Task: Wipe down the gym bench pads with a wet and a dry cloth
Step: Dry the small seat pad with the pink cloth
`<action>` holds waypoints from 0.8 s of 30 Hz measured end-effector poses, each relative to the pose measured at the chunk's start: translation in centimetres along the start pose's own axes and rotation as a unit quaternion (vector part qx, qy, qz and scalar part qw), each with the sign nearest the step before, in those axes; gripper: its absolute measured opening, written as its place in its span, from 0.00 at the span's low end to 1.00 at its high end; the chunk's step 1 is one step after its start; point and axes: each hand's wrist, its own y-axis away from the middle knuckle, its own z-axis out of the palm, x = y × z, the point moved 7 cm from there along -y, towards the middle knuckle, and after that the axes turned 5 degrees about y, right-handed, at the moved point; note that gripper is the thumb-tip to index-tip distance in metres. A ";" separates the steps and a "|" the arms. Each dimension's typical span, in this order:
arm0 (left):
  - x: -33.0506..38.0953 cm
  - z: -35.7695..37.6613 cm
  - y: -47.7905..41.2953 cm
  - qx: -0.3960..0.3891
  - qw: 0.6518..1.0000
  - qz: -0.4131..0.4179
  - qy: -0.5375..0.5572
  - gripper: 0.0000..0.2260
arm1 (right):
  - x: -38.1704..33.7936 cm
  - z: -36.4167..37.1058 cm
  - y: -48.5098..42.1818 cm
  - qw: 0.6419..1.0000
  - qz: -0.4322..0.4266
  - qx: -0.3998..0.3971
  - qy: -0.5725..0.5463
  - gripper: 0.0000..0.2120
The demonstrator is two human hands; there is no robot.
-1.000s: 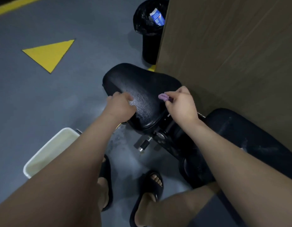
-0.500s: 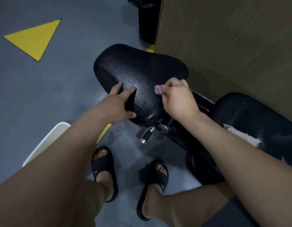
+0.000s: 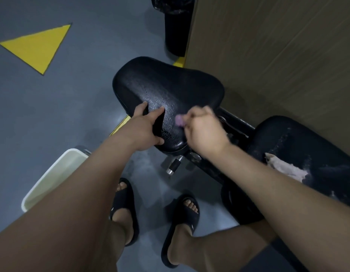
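Seat pad [image 3: 170, 89]: left hand [image 3: 144, 128] grips edge; right hand [image 3: 203, 128] fisted on purple cloth [image 3: 179, 120].

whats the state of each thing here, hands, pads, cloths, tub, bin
left hand: gripping the near left edge of the seat pad, thumb below
right hand: fist closed on the purple cloth, blurred
purple cloth: bunched, pressed on the seat pad
seat pad: near part glistens
back pad: streaked with pale smears
pale cloth: lying crumpled on the back pad, not held
white tub: open on the floor
black bin: upright, bag-lined
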 end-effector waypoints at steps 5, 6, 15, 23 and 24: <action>0.0 0.0 -0.2 0.003 1.000 -0.004 0.006 0.46 | -1.5 0.7 1.3 0.989 -0.147 -0.022 0.000 0.08; -0.1 0.0 -0.1 0.002 1.000 -0.004 0.001 0.46 | -0.5 0.5 0.2 0.994 -0.108 -0.001 0.004 0.09; -0.6 -0.5 0.2 0.003 0.999 -0.007 -0.031 0.47 | -3.8 2.3 4.9 0.997 -0.074 0.002 -0.027 0.10; -0.6 -0.3 0.4 -0.005 0.999 -0.017 -0.027 0.46 | -0.5 0.5 3.7 0.985 -0.167 -0.005 0.032 0.13; -0.6 -0.3 0.4 -0.006 0.999 -0.019 -0.025 0.46 | 1.1 -0.1 2.9 0.994 -0.099 0.026 0.023 0.14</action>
